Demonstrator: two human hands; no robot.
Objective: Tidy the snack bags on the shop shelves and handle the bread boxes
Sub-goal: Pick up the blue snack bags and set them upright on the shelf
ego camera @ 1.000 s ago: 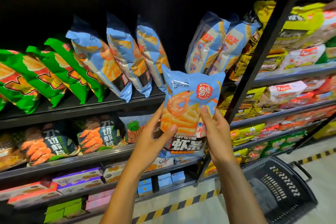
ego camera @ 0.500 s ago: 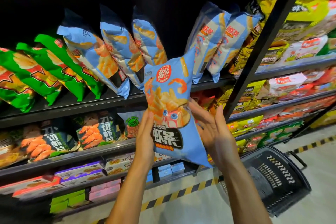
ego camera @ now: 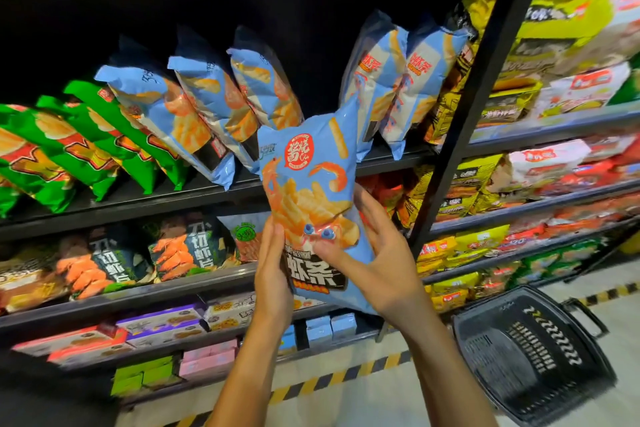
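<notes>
Blue snack bag [ego camera: 313,204] with a red round logo, orange shrimp artwork and large white characters 虾条 on a black panel is held upright in front of the shelves, its top reaching the shelf [ego camera: 214,189] where more blue bags [ego camera: 194,114] lean in a row. Left hand [ego camera: 272,274] grips the bag's lower left edge, fingers wrapped behind it. Right hand [ego camera: 377,260] clasps the lower right side, thumb pressed across the front near the black panel. Green bags [ego camera: 79,146] lean further left. Dark packs [ego camera: 194,246] below read 刀切虾片. A black basket [ego camera: 530,354] sits on the floor at right.
</notes>
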